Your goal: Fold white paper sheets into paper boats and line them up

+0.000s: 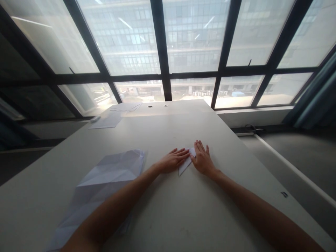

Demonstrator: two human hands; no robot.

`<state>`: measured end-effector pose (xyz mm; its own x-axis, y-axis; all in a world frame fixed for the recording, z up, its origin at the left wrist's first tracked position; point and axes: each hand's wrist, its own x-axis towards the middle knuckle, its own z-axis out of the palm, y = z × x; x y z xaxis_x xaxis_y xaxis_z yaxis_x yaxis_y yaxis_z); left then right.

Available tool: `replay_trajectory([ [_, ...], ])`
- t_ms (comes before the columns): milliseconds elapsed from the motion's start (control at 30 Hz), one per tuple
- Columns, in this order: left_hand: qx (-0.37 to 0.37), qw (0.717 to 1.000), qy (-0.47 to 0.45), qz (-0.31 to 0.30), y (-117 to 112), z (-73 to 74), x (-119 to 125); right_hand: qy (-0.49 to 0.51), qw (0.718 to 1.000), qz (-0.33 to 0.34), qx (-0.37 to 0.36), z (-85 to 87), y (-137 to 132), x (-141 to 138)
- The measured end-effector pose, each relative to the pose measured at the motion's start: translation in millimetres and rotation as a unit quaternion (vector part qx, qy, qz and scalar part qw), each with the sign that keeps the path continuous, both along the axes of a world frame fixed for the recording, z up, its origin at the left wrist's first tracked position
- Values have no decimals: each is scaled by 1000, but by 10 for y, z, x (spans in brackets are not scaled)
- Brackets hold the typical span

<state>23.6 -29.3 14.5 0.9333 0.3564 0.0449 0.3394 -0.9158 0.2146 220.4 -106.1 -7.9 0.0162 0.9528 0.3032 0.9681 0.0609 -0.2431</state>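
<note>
A small piece of folded white paper [184,167] lies flat on the white table, its pointed corner toward me. Across its left part rests my left hand [173,160], with the fingers stretched out to the right over the paper. My right hand [202,159] lies on the paper's right edge, fingers extended forward and the thumb reaching toward the left fingertips. Both hands cover much of the paper, so its full shape is hidden. Under and beside my left forearm spreads a large creased sheet of paper [105,178].
The long white table [162,134] runs toward the windows. More white sheets [107,120] lie at its far left, beside a small whitish object [95,119]. Two round holes sit near the far edge. A small dark label [284,194] is by the right edge.
</note>
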Motion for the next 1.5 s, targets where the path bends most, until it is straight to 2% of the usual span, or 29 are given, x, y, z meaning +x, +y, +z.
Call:
replay_trajectory([
  [100, 12, 1000, 2, -5, 20, -16, 6, 2, 994, 103, -23, 15, -30, -166],
  [167, 23, 1000, 0, -13, 35, -36, 6, 2, 990, 130, -48, 4, -53, -224],
  [433, 25, 1000, 1, 2, 26, -81, 5, -2, 990, 125, -70, -7, -137, -228],
  [500, 22, 1000, 10, -1, 17, -63, 1, -7, 991, 109, -77, -6, -116, -173],
  [733, 19, 1000, 21, -5, 5, -13, -15, -23, 994, -19, -103, -52, 44, 217],
  [900, 19, 1000, 11, -3, -3, 1, -18, -18, 992, -101, -77, -118, 96, 302],
  [1000, 19, 1000, -5, -4, -10, 5, -19, 11, 991, -128, -36, -81, 98, 298],
  [1067, 18, 1000, -13, -6, -14, 13, -22, 23, 996, -91, 4, -20, 86, 282],
  [1133, 16, 1000, -16, -8, -19, 22, -26, 24, 999, -10, 22, 37, 66, 247],
  [1200, 15, 1000, -17, -6, -21, 22, -28, 20, 997, 72, -1, 63, 44, 194],
  [1267, 19, 1000, -19, 9, -16, 4, -25, 15, 993, 113, -40, 52, 29, 140],
  [1333, 26, 998, -19, 48, -1, -39, -13, 9, 992, 107, -61, 21, 22, 100],
  [1500, 41, 982, -29, 181, 81, -189, 32, -8, 997, 58, -58, -35, 18, 84],
])
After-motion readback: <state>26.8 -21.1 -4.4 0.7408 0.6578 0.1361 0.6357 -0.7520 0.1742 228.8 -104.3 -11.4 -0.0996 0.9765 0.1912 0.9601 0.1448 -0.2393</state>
